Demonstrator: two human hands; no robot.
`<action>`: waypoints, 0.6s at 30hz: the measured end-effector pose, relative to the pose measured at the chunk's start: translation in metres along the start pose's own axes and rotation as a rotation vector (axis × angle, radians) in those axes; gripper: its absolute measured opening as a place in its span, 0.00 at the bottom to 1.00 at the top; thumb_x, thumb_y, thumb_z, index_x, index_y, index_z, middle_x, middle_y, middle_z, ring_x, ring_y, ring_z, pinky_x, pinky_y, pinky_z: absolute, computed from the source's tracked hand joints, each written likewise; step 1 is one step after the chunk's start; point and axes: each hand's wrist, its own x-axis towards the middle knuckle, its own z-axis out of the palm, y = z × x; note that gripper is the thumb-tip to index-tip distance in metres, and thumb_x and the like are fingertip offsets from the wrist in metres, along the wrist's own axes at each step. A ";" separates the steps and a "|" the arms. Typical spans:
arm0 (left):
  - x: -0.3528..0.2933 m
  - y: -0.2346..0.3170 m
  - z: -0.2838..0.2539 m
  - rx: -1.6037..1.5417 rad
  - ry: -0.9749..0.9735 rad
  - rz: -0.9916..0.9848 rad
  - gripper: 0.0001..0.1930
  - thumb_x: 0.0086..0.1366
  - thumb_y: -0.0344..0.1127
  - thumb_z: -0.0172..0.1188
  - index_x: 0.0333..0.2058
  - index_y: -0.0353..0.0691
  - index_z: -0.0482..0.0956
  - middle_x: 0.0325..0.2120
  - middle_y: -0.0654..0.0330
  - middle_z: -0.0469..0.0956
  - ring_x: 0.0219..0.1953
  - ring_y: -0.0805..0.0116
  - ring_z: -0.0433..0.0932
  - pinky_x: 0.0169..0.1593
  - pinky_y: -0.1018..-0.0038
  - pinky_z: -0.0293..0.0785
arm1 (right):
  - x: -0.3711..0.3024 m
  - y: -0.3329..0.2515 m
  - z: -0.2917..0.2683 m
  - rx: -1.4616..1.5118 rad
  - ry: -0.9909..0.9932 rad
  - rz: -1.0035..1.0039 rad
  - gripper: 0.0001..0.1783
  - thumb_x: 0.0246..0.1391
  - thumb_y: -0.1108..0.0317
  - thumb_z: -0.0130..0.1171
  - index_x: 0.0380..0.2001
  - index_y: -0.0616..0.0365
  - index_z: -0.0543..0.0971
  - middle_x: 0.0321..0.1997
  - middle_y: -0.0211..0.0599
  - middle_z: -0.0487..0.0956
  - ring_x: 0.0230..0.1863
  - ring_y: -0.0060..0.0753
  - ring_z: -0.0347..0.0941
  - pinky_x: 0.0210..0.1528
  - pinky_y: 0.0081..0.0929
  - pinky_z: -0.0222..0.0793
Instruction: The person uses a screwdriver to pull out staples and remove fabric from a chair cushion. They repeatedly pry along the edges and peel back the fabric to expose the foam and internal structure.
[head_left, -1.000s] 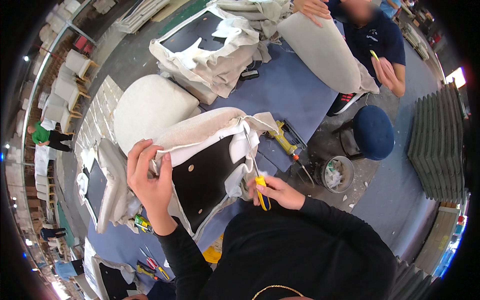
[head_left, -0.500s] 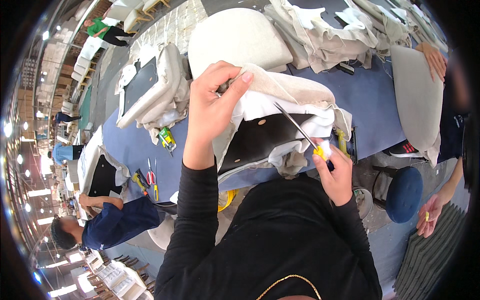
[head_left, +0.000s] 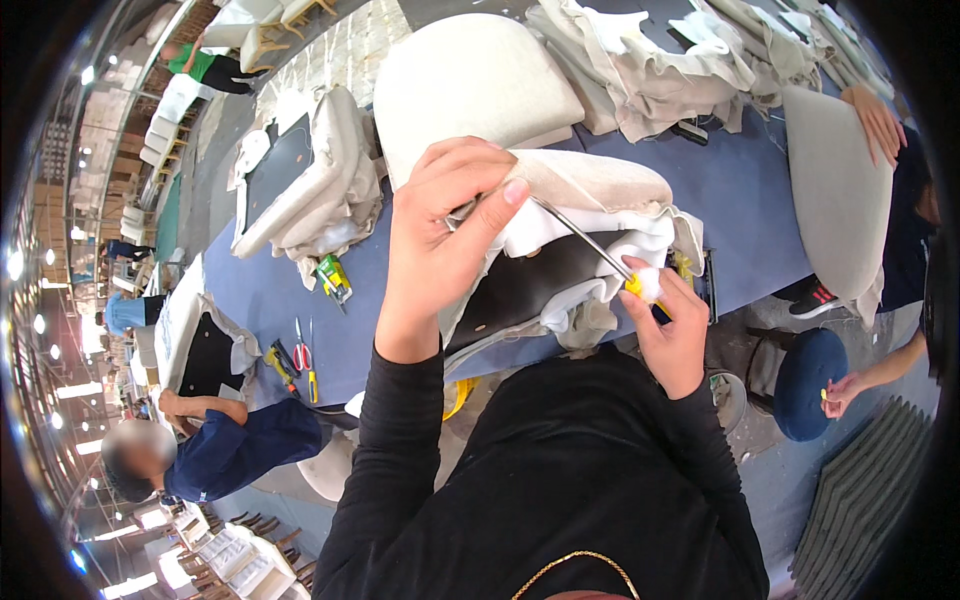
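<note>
A beige upholstered seat cushion (head_left: 610, 180) lies on the table before me, with its black underside panel (head_left: 535, 290) and white lining showing. My left hand (head_left: 445, 230) pinches the loose fabric at its upper left edge between thumb and fingers. A screwdriver-like tool (head_left: 588, 243) with a thin metal shaft and yellow handle is in my right hand (head_left: 675, 330). Its tip reaches the fabric edge beside my left thumb; the very end is hidden. White fluffy wadding (head_left: 649, 285) sits against the handle within my right fingers.
Behind stands a pale cushion (head_left: 475, 85); partly covered seats (head_left: 305, 180) lie left. Scissors (head_left: 302, 350) and a yellow-handled tool (head_left: 313, 375) lie at the table's left edge. Co-workers are at both sides, one holding a grey cushion (head_left: 835, 180) near a blue stool (head_left: 810, 385).
The screwdriver-like tool's tip has gone from above the black panel to the fabric edge by my left thumb. My left hand has shifted slightly right and down. The right co-worker's lower hand has moved toward the stool.
</note>
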 end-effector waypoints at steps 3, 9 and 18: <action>-0.001 0.003 -0.002 -0.009 -0.053 0.051 0.06 0.67 0.28 0.72 0.41 0.33 0.90 0.43 0.55 0.88 0.56 0.55 0.81 0.61 0.62 0.74 | -0.007 0.020 0.000 0.179 -0.077 0.059 0.17 0.68 0.66 0.69 0.53 0.66 0.85 0.38 0.36 0.84 0.37 0.27 0.80 0.44 0.25 0.75; -0.006 0.006 -0.003 0.003 -0.034 0.051 0.07 0.65 0.29 0.73 0.40 0.35 0.90 0.42 0.58 0.89 0.54 0.55 0.82 0.61 0.62 0.75 | -0.022 0.045 0.005 0.612 -0.250 0.339 0.15 0.71 0.62 0.68 0.45 0.67 0.82 0.32 0.27 0.80 0.31 0.18 0.76 0.37 0.20 0.71; -0.019 0.005 -0.024 -0.013 -0.205 0.179 0.14 0.60 0.31 0.75 0.46 0.36 0.91 0.47 0.53 0.88 0.59 0.50 0.80 0.65 0.58 0.73 | -0.010 0.025 0.004 0.474 -0.200 0.215 0.12 0.67 0.66 0.67 0.40 0.68 0.84 0.32 0.35 0.83 0.30 0.22 0.79 0.35 0.23 0.73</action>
